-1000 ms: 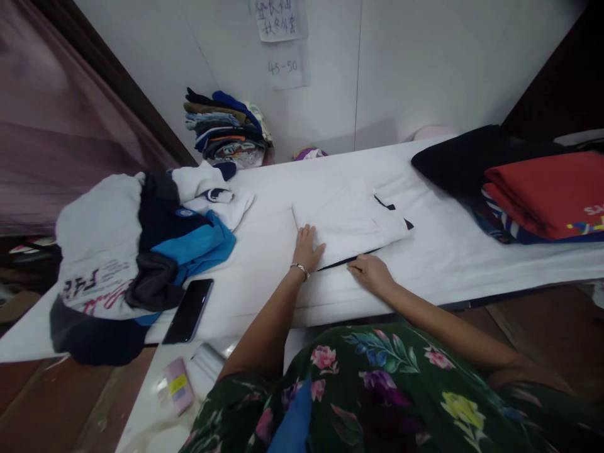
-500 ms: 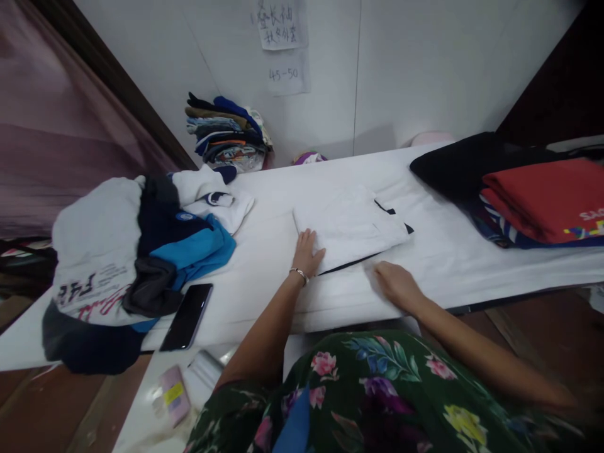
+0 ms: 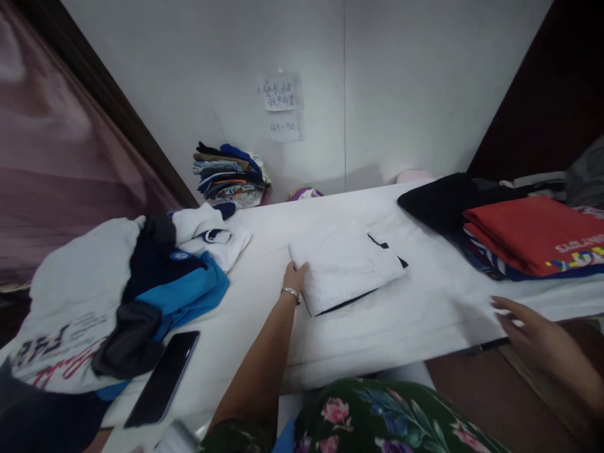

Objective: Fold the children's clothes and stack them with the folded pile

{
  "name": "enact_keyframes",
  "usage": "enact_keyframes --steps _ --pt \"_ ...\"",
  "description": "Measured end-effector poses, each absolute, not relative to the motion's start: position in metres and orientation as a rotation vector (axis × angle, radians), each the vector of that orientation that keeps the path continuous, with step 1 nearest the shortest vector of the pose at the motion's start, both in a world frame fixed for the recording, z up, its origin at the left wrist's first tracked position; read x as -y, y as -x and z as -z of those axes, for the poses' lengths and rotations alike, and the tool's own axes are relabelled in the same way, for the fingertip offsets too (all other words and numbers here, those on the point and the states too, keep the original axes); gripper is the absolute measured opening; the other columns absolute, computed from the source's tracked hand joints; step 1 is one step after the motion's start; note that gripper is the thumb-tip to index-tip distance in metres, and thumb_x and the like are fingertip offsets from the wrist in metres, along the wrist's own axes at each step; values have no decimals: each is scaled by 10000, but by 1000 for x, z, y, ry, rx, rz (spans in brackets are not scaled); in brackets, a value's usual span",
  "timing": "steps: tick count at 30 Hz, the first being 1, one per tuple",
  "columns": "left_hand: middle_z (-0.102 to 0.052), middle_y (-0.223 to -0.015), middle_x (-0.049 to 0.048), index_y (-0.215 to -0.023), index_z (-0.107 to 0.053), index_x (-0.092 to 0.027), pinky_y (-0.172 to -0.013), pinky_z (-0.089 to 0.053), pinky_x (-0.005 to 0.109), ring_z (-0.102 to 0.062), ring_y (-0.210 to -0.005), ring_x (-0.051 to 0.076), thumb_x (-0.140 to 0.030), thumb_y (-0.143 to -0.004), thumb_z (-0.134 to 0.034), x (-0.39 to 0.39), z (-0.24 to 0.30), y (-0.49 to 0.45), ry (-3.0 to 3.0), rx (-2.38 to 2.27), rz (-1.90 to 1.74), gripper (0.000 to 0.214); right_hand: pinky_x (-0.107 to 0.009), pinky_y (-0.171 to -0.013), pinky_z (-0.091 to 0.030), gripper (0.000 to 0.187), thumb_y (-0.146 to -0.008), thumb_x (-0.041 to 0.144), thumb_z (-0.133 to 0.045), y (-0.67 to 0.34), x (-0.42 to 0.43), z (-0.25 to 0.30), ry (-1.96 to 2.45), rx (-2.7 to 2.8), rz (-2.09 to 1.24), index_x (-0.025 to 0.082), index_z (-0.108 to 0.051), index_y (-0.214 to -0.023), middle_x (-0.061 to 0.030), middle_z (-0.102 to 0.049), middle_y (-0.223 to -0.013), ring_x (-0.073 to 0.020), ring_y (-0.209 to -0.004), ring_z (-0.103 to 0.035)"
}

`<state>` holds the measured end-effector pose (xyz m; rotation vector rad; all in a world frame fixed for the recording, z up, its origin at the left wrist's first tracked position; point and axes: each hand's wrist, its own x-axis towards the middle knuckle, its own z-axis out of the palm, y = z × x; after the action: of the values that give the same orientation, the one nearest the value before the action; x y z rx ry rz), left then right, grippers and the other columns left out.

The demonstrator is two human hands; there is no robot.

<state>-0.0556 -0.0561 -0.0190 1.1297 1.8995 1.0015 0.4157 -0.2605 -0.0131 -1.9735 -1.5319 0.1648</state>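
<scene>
A folded white garment (image 3: 346,265) with dark trim lies in the middle of the white table (image 3: 415,314). My left hand (image 3: 295,277), with a bracelet on the wrist, grips the garment's near left corner, fingers curled under its edge. My right hand (image 3: 528,327) hovers off to the right above the table's front edge, fingers spread and holding nothing.
A heap of white, navy and blue clothes (image 3: 117,296) lies at the left, with a black phone (image 3: 163,387) in front of it. Folded red and dark garments (image 3: 528,236) are stacked at the right. A pile of folded clothes (image 3: 231,176) stands against the back wall.
My right hand has left the garment's front edge and swung right, away from it. My left hand has shifted from lying flat on the garment to gripping its corner. The view tilted up.
</scene>
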Motion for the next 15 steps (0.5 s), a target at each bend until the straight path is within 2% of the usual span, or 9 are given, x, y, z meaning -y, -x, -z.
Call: enact_keyframes --steps 1,3,6,10,15 --pt "-600 -1230 158 -1194 -531 -127 -976 -424 352 -543 -1166 265 -359 -723 -691 53 16 55 -1105 -1903 -1004 549 -439 -609 -509 401 -756 592 -484 -401 247 15 1953 1545 -213 386 -597 -1080 -99 -695 -888 -274 -664 -645" --pt "-638 -1161 172 -1159 -555 -111 -930 -459 355 -579 -1116 279 -356 -697 -716 48 12 55 -1088 -1899 -1001 547 -405 -706 -536 444 -779 553 -500 -370 212 16 1808 1553 -423 318 -568 -1149 -78 -672 -1070 -259 -843 -656" --pt "-684 -1050 173 -1099 -591 -88 -864 -496 345 -619 -1045 282 -370 -675 -736 46 9 55 -1061 -1881 -993 529 -379 -784 -529 512 -794 537 -502 -331 148 16 1639 1531 -468 231 -548 -1202 -102 -638 -1156 -255 -1002 -621" --pt "-700 -970 191 -1021 -623 -55 -813 -517 343 -645 -980 289 -397 -655 -751 44 6 52 -1031 -1854 -985 517 -358 -683 -527 595 -763 558 -561 -298 71 21 1728 1532 -504 151 -568 -1196 -178 -657 -1069 -264 -879 -655" --pt "-684 -1037 180 -1074 -596 -59 -770 -533 335 -657 -943 262 -334 -664 -750 43 -2 46 -1005 -1816 -1020 517 -346 -619 -508 536 -720 476 -642 -279 38 14 1645 1619 -464 134 -618 -1131 -151 -684 -942 -243 -751 -648"
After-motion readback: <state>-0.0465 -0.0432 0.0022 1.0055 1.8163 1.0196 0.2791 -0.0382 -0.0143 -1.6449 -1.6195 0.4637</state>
